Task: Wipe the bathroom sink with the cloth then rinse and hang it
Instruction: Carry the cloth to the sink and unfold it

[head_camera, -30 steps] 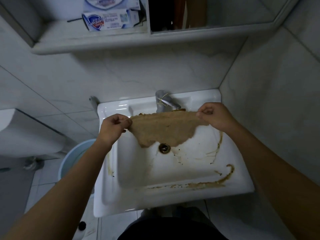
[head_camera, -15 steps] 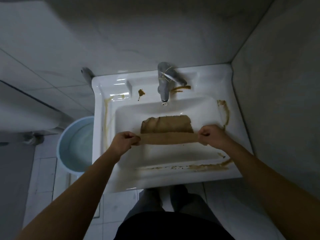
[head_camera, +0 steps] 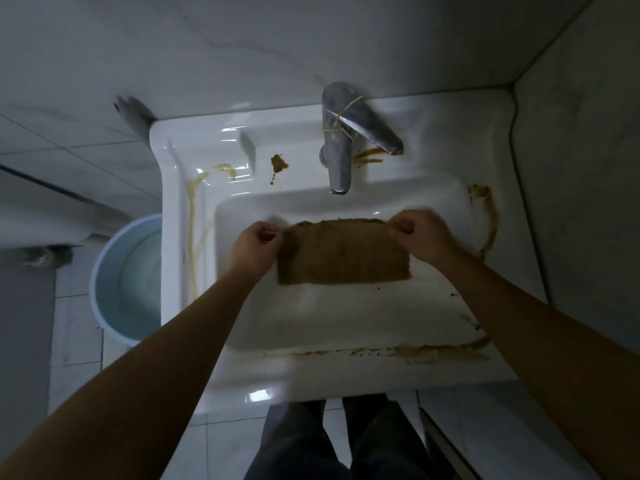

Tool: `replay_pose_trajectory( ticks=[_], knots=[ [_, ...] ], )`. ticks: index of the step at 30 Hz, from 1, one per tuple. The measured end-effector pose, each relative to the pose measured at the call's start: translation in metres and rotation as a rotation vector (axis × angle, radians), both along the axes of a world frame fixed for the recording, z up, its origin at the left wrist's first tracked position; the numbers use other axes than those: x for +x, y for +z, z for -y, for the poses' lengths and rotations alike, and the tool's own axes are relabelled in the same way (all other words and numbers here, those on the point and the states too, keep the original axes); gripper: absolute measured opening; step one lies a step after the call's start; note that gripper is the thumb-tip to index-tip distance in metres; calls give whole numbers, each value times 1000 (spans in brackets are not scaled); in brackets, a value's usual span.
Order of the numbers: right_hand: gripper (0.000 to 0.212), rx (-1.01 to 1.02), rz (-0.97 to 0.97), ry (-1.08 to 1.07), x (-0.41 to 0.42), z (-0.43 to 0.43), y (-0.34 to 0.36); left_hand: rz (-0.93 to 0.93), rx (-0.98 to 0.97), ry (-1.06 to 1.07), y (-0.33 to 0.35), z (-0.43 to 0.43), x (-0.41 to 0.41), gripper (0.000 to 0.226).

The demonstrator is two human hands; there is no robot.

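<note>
The cloth (head_camera: 343, 252) covers the middle of the sink (head_camera: 311, 317) basin, hiding the floor beneath it. The left hand (head_camera: 254, 244) and right hand (head_camera: 420, 235) each pinch an upper corner, but motion blur smears their fingertips. Both forearms run off the lower frame edge, as do the dark-trousered legs (head_camera: 332, 441). At left, the blue bucket (head_camera: 121, 271) is partly hidden behind the sink rim. A grey object (head_camera: 133, 110) at upper left is too blurred to name.

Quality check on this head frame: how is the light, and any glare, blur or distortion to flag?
Head view: dim throughout, darker toward the edges; glare patches on the glossy sink rim; left hand, right hand and the cloth they pinch slightly motion-blurred; wide-angle lens bows tile lines and stretches the forearms.
</note>
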State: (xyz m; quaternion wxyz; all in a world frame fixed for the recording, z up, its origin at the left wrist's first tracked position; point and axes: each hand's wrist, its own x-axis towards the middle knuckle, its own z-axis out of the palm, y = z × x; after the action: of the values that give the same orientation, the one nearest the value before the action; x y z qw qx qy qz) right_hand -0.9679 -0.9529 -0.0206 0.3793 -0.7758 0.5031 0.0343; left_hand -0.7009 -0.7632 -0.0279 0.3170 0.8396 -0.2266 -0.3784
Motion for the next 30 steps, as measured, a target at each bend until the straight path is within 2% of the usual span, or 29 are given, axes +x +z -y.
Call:
replay_pose_trajectory(
  ticks=[5, 10, 14, 17, 22, 26, 28, 30],
  knots=[
    [21, -109, -75, -113, -4, -19, -10, 94, 79, -134, -4, -13, -16, 19],
    [32, -56, -114, -357, -12, -51, -11, 252, 84, -308, 3, -16, -43, 19],
    [26, 25, -135, -383, -9, -60, -21, 240, 118, -506, -9, -6, -59, 14],
    [36, 32, -136, -361, -1, -60, -34, 235, 169, -615, -20, -4, -64, 16],
    [23, 164, -138, -264, 9, -63, -36, 185, 190, -565, -16, -7, -59, 19],
    [16, 141, 124, -349, 20, -69, -13, 164, 224, -487, -6, -23, -44, 20],
    [19, 142, 225, -351, 32, -75, -4, 81, 226, -372, 0, -30, -35, 26],
    [27, 161, 294, -264, 52, -83, 1, 0, 211, -239, 6, -34, -27, 32]
  ],
)
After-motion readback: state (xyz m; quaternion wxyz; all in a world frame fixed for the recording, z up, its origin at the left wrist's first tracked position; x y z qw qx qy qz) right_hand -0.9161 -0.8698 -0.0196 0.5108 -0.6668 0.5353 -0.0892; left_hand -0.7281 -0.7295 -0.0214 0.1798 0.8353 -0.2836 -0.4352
